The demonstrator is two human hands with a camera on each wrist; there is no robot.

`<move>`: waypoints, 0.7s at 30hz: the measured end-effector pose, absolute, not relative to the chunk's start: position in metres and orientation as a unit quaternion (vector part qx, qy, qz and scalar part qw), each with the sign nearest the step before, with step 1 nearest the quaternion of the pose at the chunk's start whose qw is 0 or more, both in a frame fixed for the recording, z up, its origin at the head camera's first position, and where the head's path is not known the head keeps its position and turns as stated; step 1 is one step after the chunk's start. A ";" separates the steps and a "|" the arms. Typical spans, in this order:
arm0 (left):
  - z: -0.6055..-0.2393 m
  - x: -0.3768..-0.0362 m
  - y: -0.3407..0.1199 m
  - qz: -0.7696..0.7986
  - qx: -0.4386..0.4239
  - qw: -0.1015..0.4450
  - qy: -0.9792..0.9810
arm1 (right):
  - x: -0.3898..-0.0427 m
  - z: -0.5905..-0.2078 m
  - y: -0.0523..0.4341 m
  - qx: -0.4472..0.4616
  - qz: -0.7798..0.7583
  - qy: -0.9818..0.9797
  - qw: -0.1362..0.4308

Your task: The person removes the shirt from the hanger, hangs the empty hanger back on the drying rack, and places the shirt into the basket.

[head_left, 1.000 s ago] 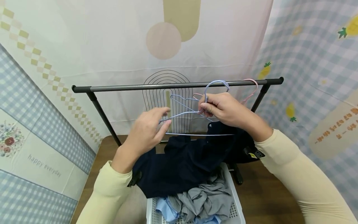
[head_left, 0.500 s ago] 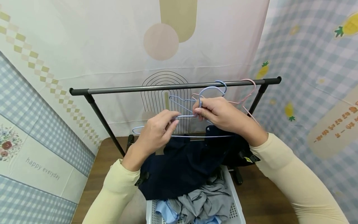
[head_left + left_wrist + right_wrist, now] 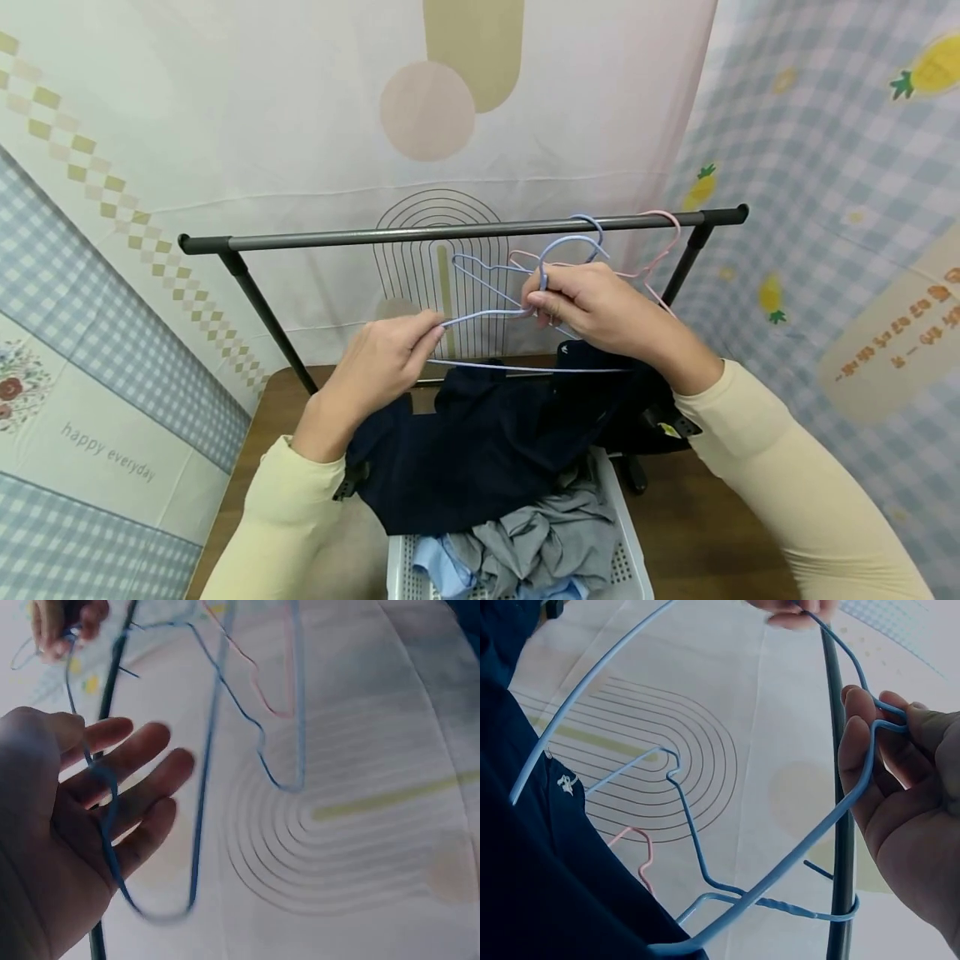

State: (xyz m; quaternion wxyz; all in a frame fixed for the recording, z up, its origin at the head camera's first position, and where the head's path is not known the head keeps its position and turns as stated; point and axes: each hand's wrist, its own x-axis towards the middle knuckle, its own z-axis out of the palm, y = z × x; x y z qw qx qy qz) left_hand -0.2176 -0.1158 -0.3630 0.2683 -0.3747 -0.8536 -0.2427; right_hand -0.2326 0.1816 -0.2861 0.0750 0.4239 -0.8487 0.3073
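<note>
I hold a light blue wire hanger (image 3: 525, 367) in front of the rack bar (image 3: 337, 237). My right hand (image 3: 536, 304) pinches its twisted neck just under the hook. My left hand (image 3: 435, 331) pinches the left shoulder wire between thumb and fingertips. In the left wrist view the blue wire (image 3: 202, 795) runs across my left hand (image 3: 112, 795), whose fingers lie fairly straight. The right wrist view has my right hand (image 3: 885, 795) curled round the hanger (image 3: 780, 879). A dark navy garment (image 3: 480, 450) lies bunched below the hanger, over my forearms.
A second blue hanger (image 3: 480, 271) and a pink hanger (image 3: 660, 250) hang on the bar's right part. A white basket (image 3: 626, 533) below holds grey (image 3: 547, 525) and light blue clothes. Patterned cloth covers the walls behind; the rack's legs stand on a brown wooden floor.
My left hand came in to the hanger near the neck, then slid left along the shoulder wire. The right hand kept its pinch at the neck.
</note>
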 end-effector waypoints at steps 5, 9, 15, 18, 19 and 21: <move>-0.375 -0.218 -0.124 -0.213 -0.378 0.284 -0.855 | -0.236 -0.288 0.180 0.422 0.304 -0.852 0.064; -0.380 -0.219 -0.125 -0.207 -0.378 0.317 -0.845 | -0.234 -0.289 0.180 0.408 0.309 -0.857 0.057; -0.383 -0.218 -0.129 -0.229 -0.369 0.306 -0.847 | -0.227 -0.295 0.195 0.382 0.287 -0.877 0.049; -0.384 -0.216 -0.133 -0.244 -0.363 0.298 -0.848 | -0.219 -0.300 0.213 0.369 0.277 -0.886 0.048; -0.385 -0.215 -0.135 -0.248 -0.360 0.296 -0.849 | -0.215 -0.302 0.219 0.366 0.275 -0.888 0.048; -0.386 -0.214 -0.138 -0.255 -0.356 0.293 -0.850 | -0.209 -0.307 0.231 0.359 0.268 -0.892 0.058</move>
